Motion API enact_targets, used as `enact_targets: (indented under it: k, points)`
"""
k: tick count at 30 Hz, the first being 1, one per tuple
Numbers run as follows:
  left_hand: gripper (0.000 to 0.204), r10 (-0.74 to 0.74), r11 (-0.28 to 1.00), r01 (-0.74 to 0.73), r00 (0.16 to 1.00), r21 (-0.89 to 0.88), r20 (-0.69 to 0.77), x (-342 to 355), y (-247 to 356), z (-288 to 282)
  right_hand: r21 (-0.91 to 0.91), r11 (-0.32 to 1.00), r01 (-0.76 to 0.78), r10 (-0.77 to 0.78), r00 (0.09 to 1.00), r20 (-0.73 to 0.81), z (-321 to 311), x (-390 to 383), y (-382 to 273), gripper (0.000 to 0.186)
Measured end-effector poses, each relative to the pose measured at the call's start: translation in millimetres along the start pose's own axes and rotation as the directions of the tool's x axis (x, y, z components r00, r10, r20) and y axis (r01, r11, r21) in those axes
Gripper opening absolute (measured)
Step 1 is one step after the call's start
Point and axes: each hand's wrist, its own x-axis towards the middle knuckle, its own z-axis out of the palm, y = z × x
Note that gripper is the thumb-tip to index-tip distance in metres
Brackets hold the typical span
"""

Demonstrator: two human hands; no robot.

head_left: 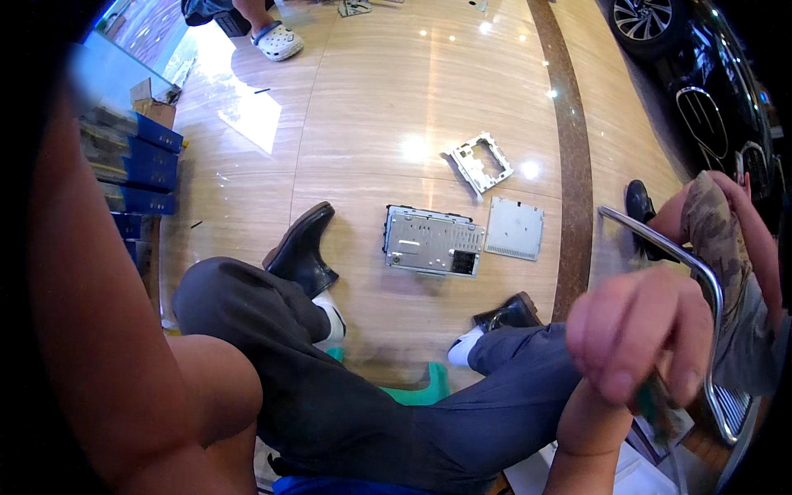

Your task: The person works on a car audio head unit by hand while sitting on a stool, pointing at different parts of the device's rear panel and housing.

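My right hand (pixel 643 330) is raised at the lower right, its fingers curled downward and pressed together. A blurred greenish thing (pixel 656 406) shows just under the fingertips; I cannot make out what it is. My left arm (pixel 115 289) runs up the left side, and its hand lies beyond the picture's edge. Between my feet and farther out, a silver metal car stereo unit (pixel 425 241) rests on the floor. Right beside it is a flat metal cover plate (pixel 516 228). A pale open frame (pixel 477 167) lies beyond the plate. Neither hand touches these three.
Blue boxes (pixel 148 161) are stacked at the left. A metal-framed chair (pixel 701 268) stands at the right near a seated person (pixel 709 219). A black car (pixel 701 82) is at the upper right. Another person's clog (pixel 277 41) shows at the top. A green chair part (pixel 425 388) lies below me.
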Motion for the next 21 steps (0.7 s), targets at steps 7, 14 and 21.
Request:
enact_targets:
  k: [7,14,21]
  points:
    - [0.066,0.005,1.000,-0.005,1.000,-0.026,-0.018,4,1,7,-0.019,0.991,-0.131,0.132,0.957,0.260,-15,3,-24,0.014]
    - [0.067,0.009,0.998,-0.009,1.000,-0.066,0.003,6,-9,12,0.028,0.990,-0.140,0.126,0.949,0.288,-13,7,-31,0.014]
    - [0.067,-0.016,0.998,0.017,1.000,-0.060,0.015,11,2,18,-0.042,0.999,0.016,-0.010,0.990,0.142,-12,-21,-45,0.020]
